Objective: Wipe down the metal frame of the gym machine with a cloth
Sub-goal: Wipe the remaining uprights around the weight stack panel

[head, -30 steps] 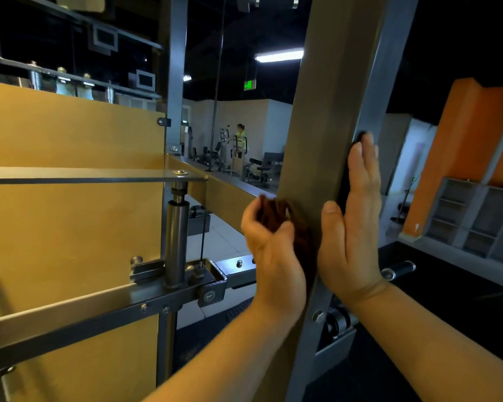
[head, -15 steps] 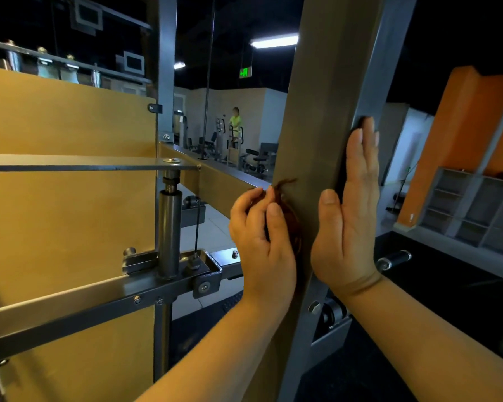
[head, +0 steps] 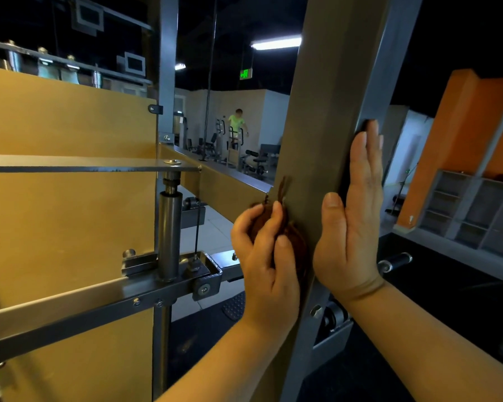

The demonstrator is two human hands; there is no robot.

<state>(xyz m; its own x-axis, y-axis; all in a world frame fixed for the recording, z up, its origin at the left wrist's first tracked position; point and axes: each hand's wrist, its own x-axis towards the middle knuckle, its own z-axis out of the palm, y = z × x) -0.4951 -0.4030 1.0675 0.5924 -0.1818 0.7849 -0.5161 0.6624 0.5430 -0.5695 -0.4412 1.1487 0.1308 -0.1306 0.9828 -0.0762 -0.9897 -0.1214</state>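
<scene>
Left hand (head: pixel 265 256): fingers curled round a bunched dark-brown cloth (head: pixel 296 246), holding it against the left edge of the slanted grey post (head: pixel 325 111) of the frame. Loose threads stick up above the fingertips. Right hand (head: pixel 352 227): flat, fingers straight and together, palm pressed on the post's right face, thumb lying on the front face near the cloth. Left of the post: yellow panels (head: pixel 64 126), a bolted steel crossbar (head: pixel 70 311), 1 steel cylinder (head: pixel 169 233) upright on it. Far back, a person in a green top (head: pixel 236 120) among machines. Grey shelves (head: pixel 471 213) at right.
</scene>
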